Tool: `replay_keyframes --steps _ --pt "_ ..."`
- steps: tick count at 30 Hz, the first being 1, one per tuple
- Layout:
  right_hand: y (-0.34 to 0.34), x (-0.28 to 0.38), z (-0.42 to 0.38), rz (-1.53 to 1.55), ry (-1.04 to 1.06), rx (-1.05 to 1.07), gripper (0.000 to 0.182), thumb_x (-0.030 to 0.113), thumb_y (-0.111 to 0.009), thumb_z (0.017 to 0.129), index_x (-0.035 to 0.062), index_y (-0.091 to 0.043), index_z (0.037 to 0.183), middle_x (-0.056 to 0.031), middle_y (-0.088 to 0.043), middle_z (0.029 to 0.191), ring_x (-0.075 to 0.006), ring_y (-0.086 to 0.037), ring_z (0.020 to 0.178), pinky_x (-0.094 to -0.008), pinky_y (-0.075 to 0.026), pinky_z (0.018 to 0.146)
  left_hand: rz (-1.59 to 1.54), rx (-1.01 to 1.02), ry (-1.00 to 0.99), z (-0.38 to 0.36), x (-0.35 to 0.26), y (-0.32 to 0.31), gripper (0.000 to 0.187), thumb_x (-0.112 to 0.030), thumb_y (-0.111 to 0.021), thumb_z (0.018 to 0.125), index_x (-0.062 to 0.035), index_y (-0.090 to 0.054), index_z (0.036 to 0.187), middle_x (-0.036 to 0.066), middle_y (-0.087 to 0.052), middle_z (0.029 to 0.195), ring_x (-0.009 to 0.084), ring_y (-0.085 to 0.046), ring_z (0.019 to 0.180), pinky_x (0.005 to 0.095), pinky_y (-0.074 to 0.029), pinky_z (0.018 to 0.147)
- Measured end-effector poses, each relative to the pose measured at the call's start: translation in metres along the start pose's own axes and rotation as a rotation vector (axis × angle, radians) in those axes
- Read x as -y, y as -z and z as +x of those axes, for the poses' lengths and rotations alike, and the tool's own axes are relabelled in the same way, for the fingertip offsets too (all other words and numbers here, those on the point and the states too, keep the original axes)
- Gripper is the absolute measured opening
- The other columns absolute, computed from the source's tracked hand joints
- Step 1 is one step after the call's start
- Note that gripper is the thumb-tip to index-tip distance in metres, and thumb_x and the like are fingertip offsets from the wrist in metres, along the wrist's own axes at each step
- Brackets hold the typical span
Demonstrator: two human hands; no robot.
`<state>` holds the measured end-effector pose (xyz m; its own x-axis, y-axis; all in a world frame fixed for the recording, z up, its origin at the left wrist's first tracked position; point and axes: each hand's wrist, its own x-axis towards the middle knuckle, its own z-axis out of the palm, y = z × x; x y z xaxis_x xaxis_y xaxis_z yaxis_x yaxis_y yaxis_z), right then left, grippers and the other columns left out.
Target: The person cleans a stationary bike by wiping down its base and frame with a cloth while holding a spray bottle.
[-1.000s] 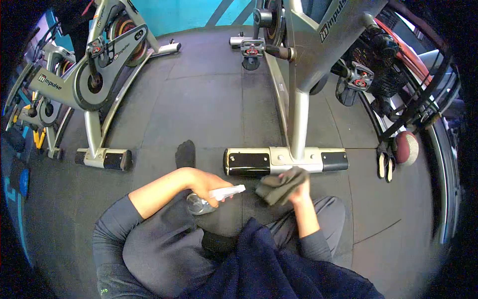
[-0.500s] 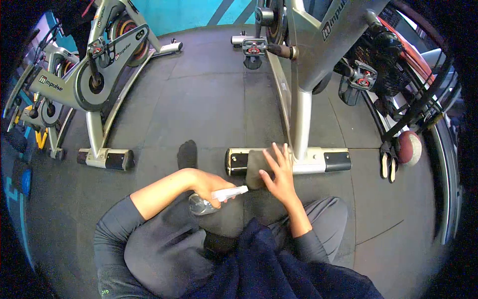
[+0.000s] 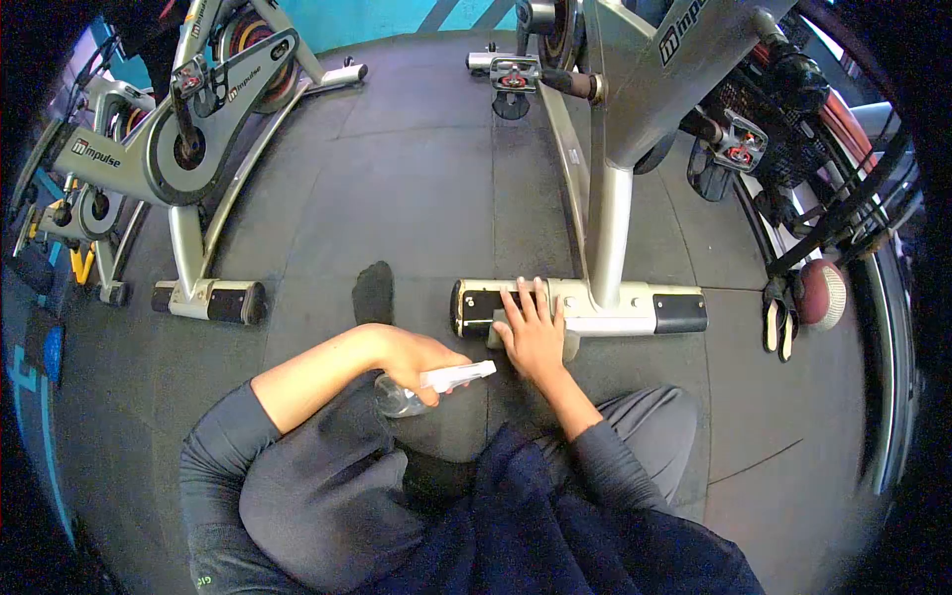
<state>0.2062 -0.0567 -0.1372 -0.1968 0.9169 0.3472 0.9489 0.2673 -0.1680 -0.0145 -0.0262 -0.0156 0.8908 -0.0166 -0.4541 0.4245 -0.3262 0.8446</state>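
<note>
My left hand (image 3: 415,359) is wrapped round a clear spray bottle (image 3: 456,377) with a white trigger head, held tilted with its nozzle pointing right. My right hand (image 3: 536,342) lies flat with fingers spread on the left part of an exercise bike's base bar (image 3: 635,309). Under that palm is a grey-green cloth (image 3: 571,345), mostly hidden, with its edge showing at the bar's front. The bar is silver with black end caps and bolts.
The exercise bike (image 3: 645,109) rises in front, its pedal (image 3: 514,77) above the floor. Another bike (image 3: 178,159) stands at left. A maroon-and-white ball (image 3: 822,295) and a pair of black-and-tan items (image 3: 779,319) lie at right. My socked foot (image 3: 374,295) is ahead.
My right hand has moved left and flattened onto the base bar, covering most of the cloth. My left hand keeps the spray bottle in nearly the same place. The view has shifted slightly.
</note>
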Motion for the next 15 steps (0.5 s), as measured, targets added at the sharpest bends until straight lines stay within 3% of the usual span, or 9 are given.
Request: replay_keyframes --steps 2,8,11,15 --pt "-0.005 -0.005 0.021 -0.032 0.013 -0.073 0.049 0.041 -0.043 0.092 0.0218 -0.042 0.137 -0.0093 -0.035 0.145 -0.0299 -0.021 0.138 -0.0572 -0.012 0.109 -0.016 -0.006 0.007 -0.001 0.001 -0.001 0.056 -0.021 -0.07 0.075 -0.0037 -0.045 0.122 0.012 -0.06 0.107 0.0235 -0.059 0.099 0.0354 -0.048 0.084" --pt "-0.014 -0.018 0.082 -0.039 -0.126 0.158 0.047 0.041 -0.032 0.095 0.0212 -0.044 0.136 -0.0085 -0.027 0.149 -0.0309 -0.01 0.141 -0.0591 -0.008 0.109 0.008 0.004 0.016 -0.001 0.001 0.0 0.055 -0.019 -0.069 0.076 -0.0035 -0.044 0.122 0.011 -0.06 0.106 0.0231 -0.058 0.098 0.0348 -0.048 0.084" --pt "-0.025 -0.025 0.101 -0.047 -0.153 0.154 0.047 0.042 -0.031 0.096 0.0201 -0.046 0.134 -0.0088 -0.028 0.149 -0.0299 -0.011 0.141 -0.0582 -0.009 0.11 0.028 -0.001 0.005 -0.002 0.0 0.0 0.054 -0.019 -0.069 0.076 -0.0043 -0.044 0.122 0.01 -0.059 0.106 0.0218 -0.058 0.097 0.0346 -0.047 0.083" --pt "-0.019 -0.026 0.095 0.066 0.066 -0.139 0.039 0.034 -0.045 0.092 0.0129 -0.057 0.122 -0.0106 -0.043 0.137 -0.0268 -0.025 0.136 -0.0541 -0.017 0.109 0.035 0.002 0.022 0.0 0.001 0.0 0.054 -0.019 -0.069 0.076 -0.0054 -0.044 0.122 0.01 -0.059 0.107 0.021 -0.058 0.097 0.0345 -0.048 0.083"
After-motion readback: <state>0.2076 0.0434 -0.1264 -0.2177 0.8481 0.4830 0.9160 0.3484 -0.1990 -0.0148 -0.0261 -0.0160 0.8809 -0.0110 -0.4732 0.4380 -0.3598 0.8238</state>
